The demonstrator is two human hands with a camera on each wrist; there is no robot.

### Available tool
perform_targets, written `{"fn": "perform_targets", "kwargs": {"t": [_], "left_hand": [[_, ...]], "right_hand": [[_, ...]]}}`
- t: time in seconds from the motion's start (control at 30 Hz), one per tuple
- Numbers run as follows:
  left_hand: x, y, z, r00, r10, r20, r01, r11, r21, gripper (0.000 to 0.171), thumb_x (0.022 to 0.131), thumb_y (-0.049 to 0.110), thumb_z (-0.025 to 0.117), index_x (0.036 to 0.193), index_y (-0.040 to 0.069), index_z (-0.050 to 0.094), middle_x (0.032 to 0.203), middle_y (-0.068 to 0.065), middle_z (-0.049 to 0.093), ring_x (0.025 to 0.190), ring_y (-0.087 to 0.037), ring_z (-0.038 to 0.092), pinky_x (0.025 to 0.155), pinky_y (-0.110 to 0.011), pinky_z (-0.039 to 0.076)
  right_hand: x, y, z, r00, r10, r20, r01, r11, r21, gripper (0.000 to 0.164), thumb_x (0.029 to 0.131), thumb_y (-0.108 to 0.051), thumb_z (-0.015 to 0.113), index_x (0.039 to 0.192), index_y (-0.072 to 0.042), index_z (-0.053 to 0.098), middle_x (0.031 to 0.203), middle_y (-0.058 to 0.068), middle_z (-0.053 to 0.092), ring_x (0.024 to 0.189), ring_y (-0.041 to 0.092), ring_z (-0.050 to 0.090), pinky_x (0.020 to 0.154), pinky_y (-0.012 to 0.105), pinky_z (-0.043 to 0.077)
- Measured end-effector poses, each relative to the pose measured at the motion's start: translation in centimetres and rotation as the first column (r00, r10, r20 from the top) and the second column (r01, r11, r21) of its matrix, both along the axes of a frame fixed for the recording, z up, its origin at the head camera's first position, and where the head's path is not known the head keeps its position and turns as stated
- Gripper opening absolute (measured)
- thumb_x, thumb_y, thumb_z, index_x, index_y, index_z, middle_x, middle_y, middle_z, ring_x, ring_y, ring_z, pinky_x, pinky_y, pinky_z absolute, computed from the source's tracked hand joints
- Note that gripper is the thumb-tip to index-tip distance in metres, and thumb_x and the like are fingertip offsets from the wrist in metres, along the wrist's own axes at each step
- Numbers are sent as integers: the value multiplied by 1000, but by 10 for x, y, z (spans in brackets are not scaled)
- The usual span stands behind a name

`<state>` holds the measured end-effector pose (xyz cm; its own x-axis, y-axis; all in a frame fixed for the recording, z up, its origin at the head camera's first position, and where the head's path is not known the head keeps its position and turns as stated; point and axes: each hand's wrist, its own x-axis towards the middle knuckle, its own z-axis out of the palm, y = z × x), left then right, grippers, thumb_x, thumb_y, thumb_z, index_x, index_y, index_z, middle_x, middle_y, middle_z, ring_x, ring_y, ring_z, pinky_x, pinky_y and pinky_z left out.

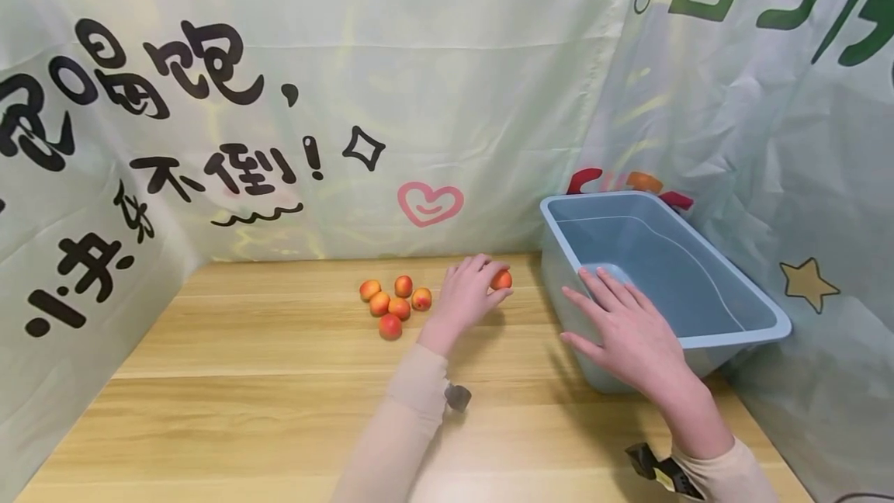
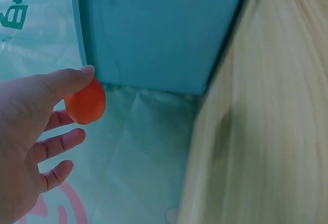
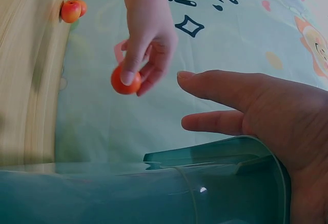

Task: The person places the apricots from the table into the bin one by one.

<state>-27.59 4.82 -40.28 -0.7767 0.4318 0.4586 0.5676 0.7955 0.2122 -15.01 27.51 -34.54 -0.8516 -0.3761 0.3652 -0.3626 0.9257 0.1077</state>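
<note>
My left hand [image 1: 464, 295] pinches a red-orange apricot [image 1: 501, 279] between thumb and fingers, above the table to the left of a blue plastic tub [image 1: 566, 297]. In the left wrist view the thumb lies on the apricot [image 2: 86, 103], while the lower fingers are spread apart from it. My right hand [image 1: 632, 328] has its fingers extended and holds nothing. It is at the tub's near left rim; whether it touches that rim I cannot tell. Several more apricots [image 1: 400, 308], red and yellow, lie in a loose group on the table, left of my left hand.
The wooden table [image 1: 230, 394] runs up to a printed cloth backdrop [image 1: 475, 115] at the back and sides. The tub stands at the table's right, close to the cloth. A dark device [image 1: 660, 472] is strapped at my right wrist.
</note>
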Motion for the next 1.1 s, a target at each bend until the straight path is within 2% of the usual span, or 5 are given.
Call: {"fn": "perform_targets", "kwargs": {"t": [0.43,0.8,0.93,1.1], "left_hand": [[-6,20,26,992,-48,-114,50,999,13,42,90,49,64,127,29,60,124,8,63,106,-15,59,80,-32,42],[-11,34,41,985,-72,-155,73,997,1,41,91,47,64,128,29,59,126,10,62,106,-15,58,80,-30,43],[-15,39,47,986,-74,-149,76,997,11,41,91,44,66,128,30,59,128,10,62,107,-15,58,80,-30,43],[-20,44,54,981,-85,-174,91,995,27,43,91,45,65,130,28,59,128,10,62,106,-15,59,79,-30,44]], "right_hand": [[-1,1,-1,1000,8,-22,-8,1000,11,66,79,-46,74,137,-18,57,150,14,45,140,35,38,112,53,31],[0,0,-2,999,14,-39,-14,1000,12,66,79,-46,75,136,-18,58,149,14,47,140,35,39,112,52,31],[0,0,-1,998,21,-55,-20,1000,2,64,79,-47,75,134,-18,59,148,13,48,139,35,41,111,52,33],[0,0,-1,997,27,-68,-27,1000,-3,63,79,-46,75,133,-18,60,147,13,49,137,34,43,109,53,34]]}}
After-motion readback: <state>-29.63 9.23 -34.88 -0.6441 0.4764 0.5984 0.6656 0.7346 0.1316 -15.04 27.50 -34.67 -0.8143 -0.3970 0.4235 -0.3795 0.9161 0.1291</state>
